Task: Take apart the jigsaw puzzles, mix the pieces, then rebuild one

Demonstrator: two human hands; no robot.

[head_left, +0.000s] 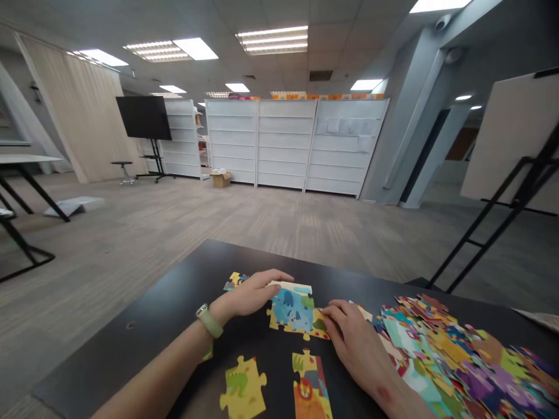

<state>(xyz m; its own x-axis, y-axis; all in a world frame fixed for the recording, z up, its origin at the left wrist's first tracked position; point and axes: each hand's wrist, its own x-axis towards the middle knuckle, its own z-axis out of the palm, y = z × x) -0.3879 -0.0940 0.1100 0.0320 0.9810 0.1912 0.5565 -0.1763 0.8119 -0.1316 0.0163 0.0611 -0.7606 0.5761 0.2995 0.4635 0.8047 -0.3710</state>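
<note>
A joined block of jigsaw pieces [292,308], blue with elephants and yellow edges, lies on the black table between my hands. My left hand [255,293] rests at its upper left edge, fingers stretched out and apart, the thumb touching it. At the block's lower right corner, my right hand [351,331] has its fingertips closed on a yellow-green jigsaw piece [319,323], partly covered by the fingers. Nearer to me lie a yellow piece with a green crocodile [243,387] and a joined strip with a lion [311,387].
A large heap of loose jigsaw pieces [454,355] covers the table's right side. Another yellow piece [234,280] lies behind my left hand, and a pale one [363,312] beyond my right. An easel [502,215] stands past the table's right edge.
</note>
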